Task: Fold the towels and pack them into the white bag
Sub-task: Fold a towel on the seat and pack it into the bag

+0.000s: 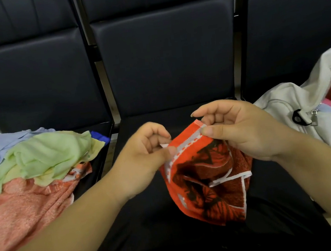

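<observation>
Orange towel (207, 193) hangs, hem pinched by left hand (143, 159) and right hand (242, 130).

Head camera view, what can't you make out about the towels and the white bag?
- White bag: head view, cut off by the right edge; its own fabric hides most contents.
- Towel pile: green towel on top covers the lower ones, so no count.
- Orange towel: bunched between left hand and right hand, folds hide its pattern.
</observation>
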### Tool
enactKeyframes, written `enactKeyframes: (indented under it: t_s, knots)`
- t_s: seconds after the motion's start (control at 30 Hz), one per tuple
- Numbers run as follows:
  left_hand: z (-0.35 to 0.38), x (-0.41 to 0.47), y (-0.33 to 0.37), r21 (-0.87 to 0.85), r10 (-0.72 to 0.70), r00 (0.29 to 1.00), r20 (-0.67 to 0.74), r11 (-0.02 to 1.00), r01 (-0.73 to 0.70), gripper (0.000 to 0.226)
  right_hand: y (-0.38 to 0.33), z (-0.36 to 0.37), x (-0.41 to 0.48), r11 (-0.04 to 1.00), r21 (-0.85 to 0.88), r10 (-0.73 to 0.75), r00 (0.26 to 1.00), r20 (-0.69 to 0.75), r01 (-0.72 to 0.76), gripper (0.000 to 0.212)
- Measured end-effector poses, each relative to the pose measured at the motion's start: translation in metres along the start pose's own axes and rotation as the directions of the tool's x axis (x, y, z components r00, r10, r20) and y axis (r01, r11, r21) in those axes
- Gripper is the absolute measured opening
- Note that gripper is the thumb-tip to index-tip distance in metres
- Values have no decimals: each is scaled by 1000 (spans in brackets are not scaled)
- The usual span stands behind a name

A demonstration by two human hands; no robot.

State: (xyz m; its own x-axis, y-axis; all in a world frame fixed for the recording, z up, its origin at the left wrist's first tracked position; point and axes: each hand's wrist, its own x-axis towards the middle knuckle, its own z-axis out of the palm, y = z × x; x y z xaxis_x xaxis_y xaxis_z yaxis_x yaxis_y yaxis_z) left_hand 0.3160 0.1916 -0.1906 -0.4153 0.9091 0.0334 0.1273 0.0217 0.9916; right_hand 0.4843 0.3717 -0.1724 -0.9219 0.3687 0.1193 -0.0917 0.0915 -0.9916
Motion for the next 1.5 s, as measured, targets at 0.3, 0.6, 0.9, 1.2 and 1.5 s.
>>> enactKeyframes:
  t_s: [0.3,0.6,0.9,1.2,1.5]
  knots:
    - [1,1,9,210,127,992,-13,970,-122,14,2,7,-1,982,-189,6,1000,29,0,13]
    - [-26,2,0,224,-103,987,122,972,74,38,5,-17,2,954,-296,48,999,11,-43,11]
    - [-13,2,12,330,55,991,119,940,-92,11,6,-3,1,914,-405,93,988,125,-34,19]
    - [-35,3,8,388,-181,916,357,921,31,33,11,-11,4,931,-363,84,988,131,-31,20]
    - [-57,11,4,353,-133,954,270,935,30,36,19,-10,9,972,-227,101,977,189,-56,22]
